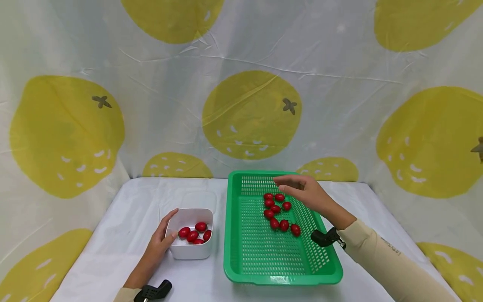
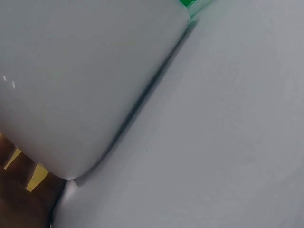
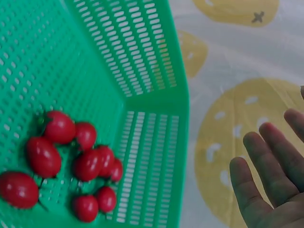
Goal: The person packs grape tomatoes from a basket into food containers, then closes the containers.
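1. The left hand [image 1: 160, 241] is at the left side of the white container [image 1: 191, 252], its grip closed about the wall there, with the thumb near the rim and the fingers reaching along the outside.
2. Inside that container I count five red tomatoes [image 1: 192, 235], lying close together on its floor.
3. The right hand [image 1: 302, 191] hangs above the far right part of the green basket [image 1: 283, 280]; its grip is spread and holds nothing, the fingers stretched out in the right wrist view.
4. Nine more tomatoes [image 1: 275, 209] lie in the basket, loosely clustered toward its far right; some have green stems on, and several touch one another.
5. The basket has slotted walls and a perforated bottom. It sits to the right of the container, just beside it, the two apart.
6. Both stand on a tabletop [image 1: 105, 268] spread with white cloth.
7. Just behind the container, a faint clear piece [image 1: 199, 199] lies flat; I can't make out what it is.
8. Each wrist bears a black device, and the sleeves [image 1: 392, 264] are beige.
9. Behind everything hangs a pale curtain [image 1: 162, 109] printed with big yellow fruit.
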Demonstrator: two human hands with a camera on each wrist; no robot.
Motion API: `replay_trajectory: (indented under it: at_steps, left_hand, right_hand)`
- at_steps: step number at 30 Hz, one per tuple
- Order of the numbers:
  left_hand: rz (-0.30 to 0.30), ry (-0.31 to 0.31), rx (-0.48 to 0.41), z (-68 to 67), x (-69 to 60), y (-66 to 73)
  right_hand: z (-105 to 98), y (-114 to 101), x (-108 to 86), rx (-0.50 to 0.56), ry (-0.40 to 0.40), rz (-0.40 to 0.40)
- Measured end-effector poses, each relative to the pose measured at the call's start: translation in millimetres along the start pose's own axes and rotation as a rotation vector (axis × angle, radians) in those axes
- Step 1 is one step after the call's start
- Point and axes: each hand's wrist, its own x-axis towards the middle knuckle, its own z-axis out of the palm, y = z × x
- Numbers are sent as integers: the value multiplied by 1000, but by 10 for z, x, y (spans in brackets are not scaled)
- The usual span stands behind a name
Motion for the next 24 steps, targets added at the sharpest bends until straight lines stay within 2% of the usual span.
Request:
replay_trajectory:
  at_steps: [5,13,24]
  left_hand:
    - [-10,-2,15,7,-4,7]
    - [-24,2,7,2,-7,21]
    - [33,-5,-1,-7,13,9]
  right_hand:
    - [-166,137,-90,-20,30,45]
    - [-365,336,-220,-87,72,75]
    - [-507,711,-355,-143,132,151]
